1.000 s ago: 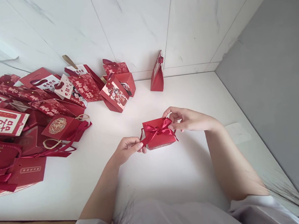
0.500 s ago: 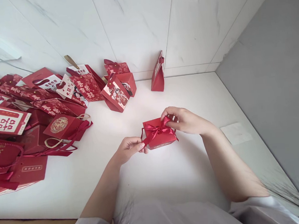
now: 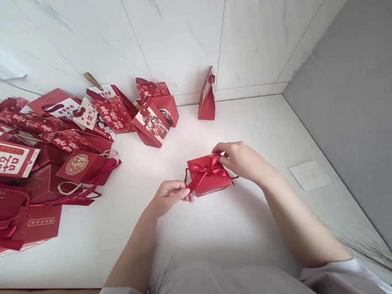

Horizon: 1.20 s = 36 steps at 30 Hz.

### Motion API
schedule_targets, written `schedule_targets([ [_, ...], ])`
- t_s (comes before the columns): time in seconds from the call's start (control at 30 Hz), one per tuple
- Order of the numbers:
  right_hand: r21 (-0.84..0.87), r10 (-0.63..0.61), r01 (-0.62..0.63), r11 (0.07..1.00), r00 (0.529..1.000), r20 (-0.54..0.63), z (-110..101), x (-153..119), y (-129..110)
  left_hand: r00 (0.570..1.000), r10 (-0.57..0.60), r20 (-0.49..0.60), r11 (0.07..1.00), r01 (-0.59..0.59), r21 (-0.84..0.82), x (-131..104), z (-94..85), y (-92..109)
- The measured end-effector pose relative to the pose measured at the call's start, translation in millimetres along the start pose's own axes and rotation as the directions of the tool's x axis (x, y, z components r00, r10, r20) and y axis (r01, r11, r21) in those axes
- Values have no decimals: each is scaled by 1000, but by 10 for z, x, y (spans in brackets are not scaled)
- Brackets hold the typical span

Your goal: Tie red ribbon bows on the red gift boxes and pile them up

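Observation:
A small red gift box (image 3: 215,185) rests on the white table in front of me, with a shiny red ribbon (image 3: 206,170) tied in a bow on its top. At the box's left, my left hand (image 3: 172,195) is closed, pinching one end of the ribbon between thumb and fingers. My right hand (image 3: 237,159) is closed too, its thumb and fingertips on the ribbon at the upper right of the bow. Dark red cord loops stick out at both sides of the box.
Many red gift boxes (image 3: 78,167) with printed fronts and ribbons are heaped on the left of the table (image 3: 176,243). Several stand nearer the tiled wall (image 3: 180,35), one slim red box (image 3: 206,101) apart from them. A white paper square (image 3: 309,175) lies at right.
My right hand has shifted slightly on the ribbon and its fingers have drawn closer in. The left hand keeps its pinch almost unmoved, and the box stays in place.

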State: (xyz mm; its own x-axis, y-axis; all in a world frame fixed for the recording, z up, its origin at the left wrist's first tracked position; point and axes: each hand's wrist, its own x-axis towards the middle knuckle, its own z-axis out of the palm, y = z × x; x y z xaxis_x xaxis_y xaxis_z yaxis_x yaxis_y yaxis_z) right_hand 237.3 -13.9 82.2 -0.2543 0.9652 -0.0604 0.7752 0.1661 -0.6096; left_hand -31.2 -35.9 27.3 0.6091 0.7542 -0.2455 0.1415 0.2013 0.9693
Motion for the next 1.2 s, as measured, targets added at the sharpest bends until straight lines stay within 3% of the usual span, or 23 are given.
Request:
schedule_targets([
  [0.2, 21, -111, 112, 993, 993, -45, 34, 53, 60, 999, -9, 40, 1000, 9, 5, -3, 27, 16],
  [0.4, -273, -85, 57, 960, 992, -90, 135, 124, 60, 999, -22, 39, 1000, 22, -20, 13, 38, -13],
  [0.53, -370, -127, 94, 924, 990, -66, 180, 160, 76, 999, -27, 34, 999, 27, -17, 13, 37, -15],
  [0.9, -304, -106, 91, 948, 994, -34, 155, 157, 45, 996, -78, 45, 997, 78, 20, -5, 59, 65],
  [1.2, -418, -94, 37, 908, 989, -116, 224, 158, 36, 990, -100, 99, 993, 94, 72, 12, 95, 36],
])
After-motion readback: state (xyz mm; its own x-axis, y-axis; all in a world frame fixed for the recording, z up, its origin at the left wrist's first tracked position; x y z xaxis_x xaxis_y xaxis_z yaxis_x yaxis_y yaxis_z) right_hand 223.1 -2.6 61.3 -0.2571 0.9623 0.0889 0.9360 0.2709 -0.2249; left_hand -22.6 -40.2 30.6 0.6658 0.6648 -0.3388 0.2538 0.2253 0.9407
